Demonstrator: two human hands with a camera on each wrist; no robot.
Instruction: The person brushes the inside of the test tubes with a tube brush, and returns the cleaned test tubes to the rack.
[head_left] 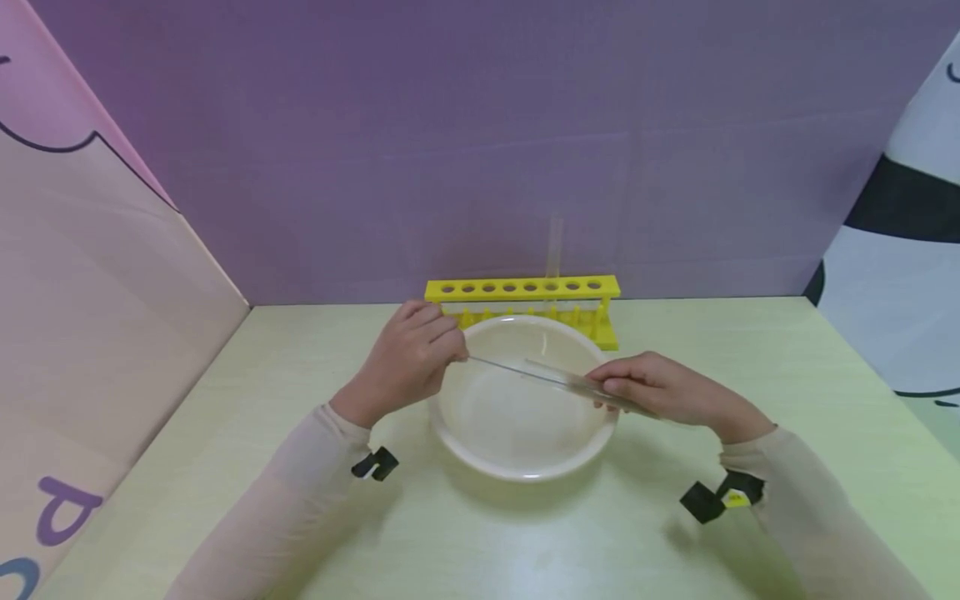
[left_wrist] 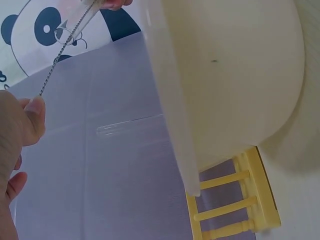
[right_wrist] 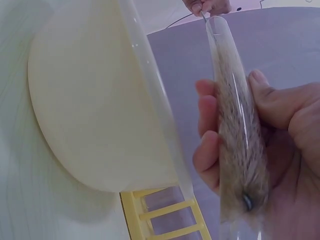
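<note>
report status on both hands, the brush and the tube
Left hand pinching brush wire; right hand gripping tube, bristles inside; bowl beneath, nothing visibly in the way.

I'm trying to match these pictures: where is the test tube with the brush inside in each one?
Head view: test tube right of centre, in the right hand, across the white basin's right side.
Left wrist view: test tube at upper left, cut off by the top edge.
Right wrist view: test tube right of centre, upright in the picture, brush bristles inside.
Shared landmark: white basin.
</note>
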